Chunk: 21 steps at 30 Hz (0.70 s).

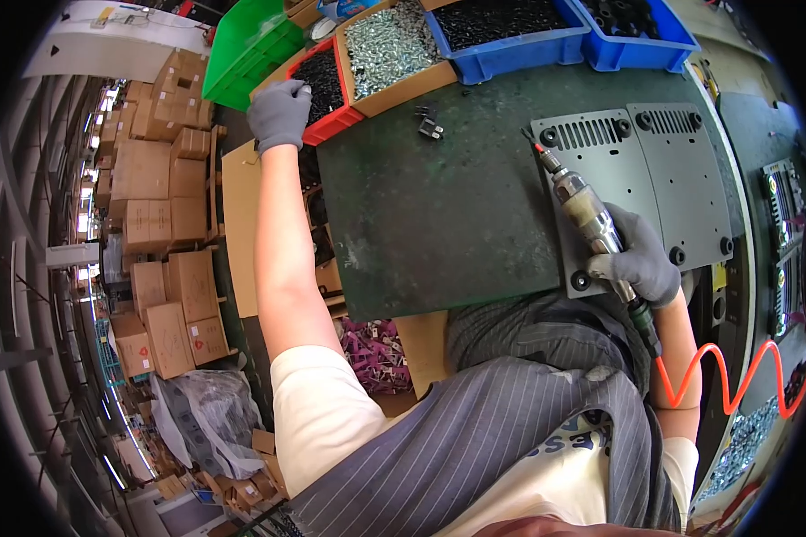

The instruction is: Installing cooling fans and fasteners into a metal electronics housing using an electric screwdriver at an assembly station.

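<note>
My left hand (280, 109), in a grey glove, is at the left rim of a red bin (336, 124) holding small black screws. Its fingers are curled closed, and whatever they may hold is hidden. In my gloved right hand (643, 261) is a pneumatic screwdriver (589, 208), its bit pointing up and left over the nearer plate. Two grey metal plates, a left one (631, 170) and a right one (687, 183), lie side by side on the dark green worktable (439, 224). Each has a row of slots and round black feet near its corners.
An orange coiled hose (709, 351) runs right from the screwdriver. Small black parts (430, 127) lie on the table. Behind stand a cardboard box of silver screws (407, 89), blue bins (519, 61) of black parts and a green bin (242, 67). Stacked cartons (148, 170) are at left.
</note>
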{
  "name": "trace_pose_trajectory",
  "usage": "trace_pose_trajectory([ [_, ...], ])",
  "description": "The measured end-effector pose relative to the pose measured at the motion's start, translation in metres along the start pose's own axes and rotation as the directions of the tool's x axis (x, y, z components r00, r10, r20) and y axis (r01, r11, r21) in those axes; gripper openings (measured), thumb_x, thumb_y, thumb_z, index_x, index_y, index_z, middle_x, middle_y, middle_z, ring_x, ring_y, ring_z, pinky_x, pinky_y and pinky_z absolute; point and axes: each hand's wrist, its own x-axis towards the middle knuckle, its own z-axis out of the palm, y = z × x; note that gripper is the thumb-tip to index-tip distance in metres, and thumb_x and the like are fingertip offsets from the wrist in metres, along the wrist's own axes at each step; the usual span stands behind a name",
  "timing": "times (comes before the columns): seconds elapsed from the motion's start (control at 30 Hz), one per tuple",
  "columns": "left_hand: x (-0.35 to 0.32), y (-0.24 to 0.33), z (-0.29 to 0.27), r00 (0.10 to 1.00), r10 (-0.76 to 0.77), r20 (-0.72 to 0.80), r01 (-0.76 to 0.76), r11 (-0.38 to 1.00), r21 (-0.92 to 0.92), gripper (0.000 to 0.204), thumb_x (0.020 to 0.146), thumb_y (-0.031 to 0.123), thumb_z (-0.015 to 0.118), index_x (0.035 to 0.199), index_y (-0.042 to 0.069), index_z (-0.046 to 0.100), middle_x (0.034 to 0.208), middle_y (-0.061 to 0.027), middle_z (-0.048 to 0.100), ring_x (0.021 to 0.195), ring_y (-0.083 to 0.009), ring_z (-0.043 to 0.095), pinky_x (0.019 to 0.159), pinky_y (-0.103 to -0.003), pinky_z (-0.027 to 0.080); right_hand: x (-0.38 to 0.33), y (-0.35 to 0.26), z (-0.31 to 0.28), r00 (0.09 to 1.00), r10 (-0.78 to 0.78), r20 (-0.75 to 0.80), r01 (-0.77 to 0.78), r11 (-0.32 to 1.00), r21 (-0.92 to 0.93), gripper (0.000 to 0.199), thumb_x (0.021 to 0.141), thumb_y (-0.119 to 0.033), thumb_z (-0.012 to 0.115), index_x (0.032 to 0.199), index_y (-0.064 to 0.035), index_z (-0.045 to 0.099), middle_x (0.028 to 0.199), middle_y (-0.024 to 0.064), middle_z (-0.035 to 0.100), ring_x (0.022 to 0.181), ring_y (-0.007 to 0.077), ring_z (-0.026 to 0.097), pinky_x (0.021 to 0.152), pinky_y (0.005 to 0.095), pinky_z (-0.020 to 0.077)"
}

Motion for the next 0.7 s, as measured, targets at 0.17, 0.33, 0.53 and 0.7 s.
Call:
trace_pose_trajectory([
  [0.17, -0.032, 0.055, -0.02, 0.967, -0.034, 0.253, 0.248, 0.366, -0.897, 0.022, 0.084, 0.023, 0.063, 0.094, 0.005, 0.07, 0.087, -0.0028, 0.068, 0.074, -0.0102, 0.06, 0.067, -0.023, 0.045, 0.001, 0.008, -0.005, 1.0, -0.023, -0.016, 0.024, 1.0, 0.019, 0.058, 0.059, -0.021, 0.073, 0.109, 0.0047, 0.057, 0.08, 0.0016, 0.055, 0.072, 0.0101, 0.05, 0.066, 0.0238, 0.0427],
  [0.33, -0.115, 0.145, -0.044, 0.893, 0.427, 0.144, 0.355, -0.468, -0.809, 0.021, 0.083, 0.016, 0.041, 0.073, 0.002, 0.053, 0.075, -0.0092, 0.054, 0.069, -0.0158, 0.05, 0.068, -0.027, 0.041, -0.01, 0.003, -0.009, 1.0, 0.013, 0.018, -0.016, 0.98, 0.199, 0.057, 0.063, -0.017, 0.069, 0.114, 0.0045, 0.055, 0.082, -0.0012, 0.053, 0.076, 0.0079, 0.049, 0.067, 0.0214, 0.0411],
  [0.53, -0.161, 0.207, -0.079, 0.854, 0.517, 0.056, 0.187, -0.203, -0.961, 0.022, 0.082, 0.018, 0.053, 0.078, -0.001, 0.064, 0.086, -0.0127, 0.06, 0.081, -0.0234, 0.057, 0.075, -0.032, 0.047, -0.057, -0.011, -0.006, 0.985, 0.155, 0.07, -0.168, 0.948, 0.269, 0.078, 0.044, -0.017, 0.073, 0.116, 0.0059, 0.052, 0.082, 0.0068, 0.059, 0.071, 0.0148, 0.057, 0.065, 0.0257, 0.0459],
  [0.7, -0.15, 0.221, -0.091, 0.757, 0.553, -0.349, -0.518, 0.18, -0.836, 0.017, 0.073, 0.018, 0.067, 0.087, 0.01, 0.07, 0.09, -0.0059, 0.066, 0.079, -0.0238, 0.06, 0.072, -0.035, 0.049, -0.108, -0.006, -0.019, 0.996, 0.068, 0.065, -0.068, 0.998, -0.005, 0.071, 0.056, -0.023, 0.079, 0.116, 0.0025, 0.054, 0.083, 0.003, 0.059, 0.069, 0.0083, 0.056, 0.064, 0.0225, 0.0464],
])
